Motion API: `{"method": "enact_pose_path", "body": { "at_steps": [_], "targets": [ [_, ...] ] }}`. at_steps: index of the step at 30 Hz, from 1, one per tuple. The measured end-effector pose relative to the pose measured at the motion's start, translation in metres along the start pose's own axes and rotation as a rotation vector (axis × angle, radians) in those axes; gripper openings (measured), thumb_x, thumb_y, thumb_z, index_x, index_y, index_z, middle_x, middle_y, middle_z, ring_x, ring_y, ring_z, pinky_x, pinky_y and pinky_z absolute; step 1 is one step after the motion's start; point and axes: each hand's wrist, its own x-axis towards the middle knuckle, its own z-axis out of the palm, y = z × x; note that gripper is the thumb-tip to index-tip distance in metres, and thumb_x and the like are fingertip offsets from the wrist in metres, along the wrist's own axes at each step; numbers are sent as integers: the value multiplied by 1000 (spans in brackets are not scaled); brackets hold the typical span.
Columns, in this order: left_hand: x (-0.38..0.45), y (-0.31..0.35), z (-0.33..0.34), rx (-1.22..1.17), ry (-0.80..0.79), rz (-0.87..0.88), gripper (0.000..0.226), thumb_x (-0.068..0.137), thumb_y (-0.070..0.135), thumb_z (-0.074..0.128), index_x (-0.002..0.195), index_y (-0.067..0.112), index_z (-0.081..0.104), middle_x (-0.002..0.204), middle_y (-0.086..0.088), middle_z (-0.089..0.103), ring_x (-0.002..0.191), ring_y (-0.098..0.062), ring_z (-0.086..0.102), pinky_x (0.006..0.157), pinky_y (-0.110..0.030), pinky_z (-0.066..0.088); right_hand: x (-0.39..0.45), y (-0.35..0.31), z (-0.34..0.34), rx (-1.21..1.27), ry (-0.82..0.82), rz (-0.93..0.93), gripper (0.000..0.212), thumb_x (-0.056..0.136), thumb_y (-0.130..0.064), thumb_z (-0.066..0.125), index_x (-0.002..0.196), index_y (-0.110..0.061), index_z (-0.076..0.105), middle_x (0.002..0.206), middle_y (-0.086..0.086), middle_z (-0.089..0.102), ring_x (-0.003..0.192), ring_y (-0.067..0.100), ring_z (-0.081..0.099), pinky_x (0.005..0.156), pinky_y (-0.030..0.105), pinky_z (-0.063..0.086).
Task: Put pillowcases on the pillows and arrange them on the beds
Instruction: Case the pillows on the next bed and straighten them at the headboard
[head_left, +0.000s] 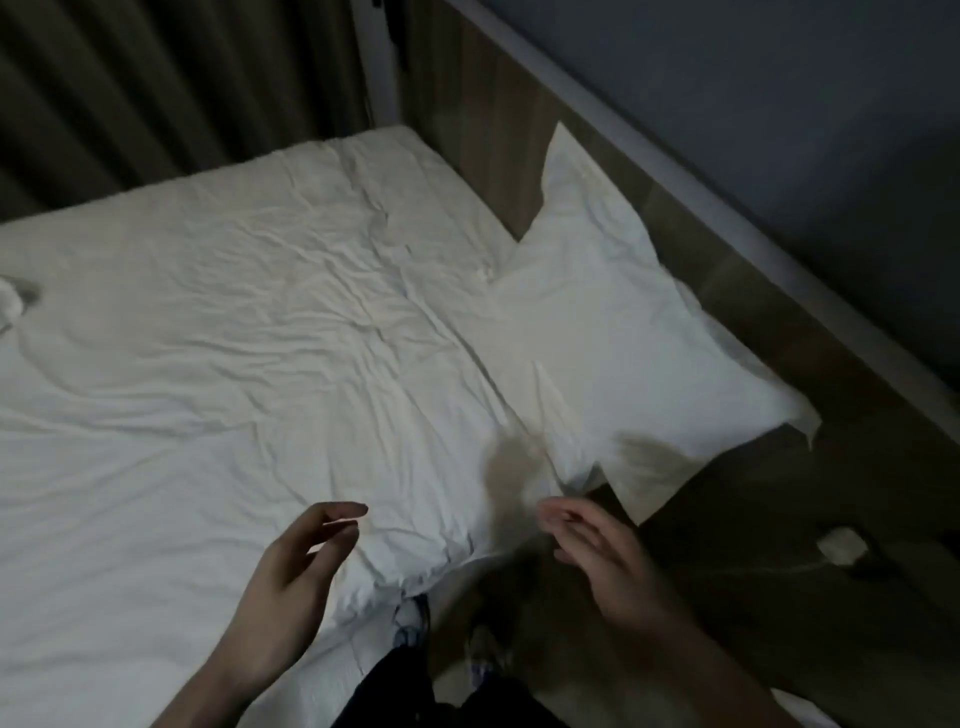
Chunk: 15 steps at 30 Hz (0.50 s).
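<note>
Pillow (613, 332) in a white pillowcase lies at right of centre, its far edge against the wooden headboard (737, 270), its lower corners overhanging the bed's (208, 338) near edge. Wrinkled sheet spreads bare across the left half. Both hands hover below it, left hand (291, 582) and right hand (608, 561), fingers loosely relaxed, grasping nothing. Curtain (156, 88) fills the upper left.

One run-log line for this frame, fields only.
left hand: open, over bed | right hand: open, near pillow corner | pillow: cased, against headboard
</note>
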Motion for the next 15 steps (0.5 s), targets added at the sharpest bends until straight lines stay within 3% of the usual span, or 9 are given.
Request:
{"method": "enact_pose_path", "body": {
  "at_steps": [4,11,15],
  "targets": [
    [-68,-37,-20,-63,87,-31,23,104,12,59,108,27,76,109,5,77,107,-15,71,97,-46,55,-50,0,33,7,-79,-3,21,101,-21,63,117,-30,74,121,-12,74,119,6,67,108,48,52],
    [-179,-104,-60,-191,199,-136,30,102,5,58,93,26,78,100,3,79,99,-9,73,83,-28,58,-123,17,117,-29,-244,-38,24,87,-43,68,107,-34,76,118,-6,76,117,10,69,107,53,51],
    [-238,-156,-99,-230,278,-171,29,99,4,61,90,25,79,103,5,78,97,-11,72,83,-31,58,-166,38,178,-53,-296,-71,65,66,-80,74,109,-31,77,115,-2,77,115,13,70,103,45,55]
  ]
}}
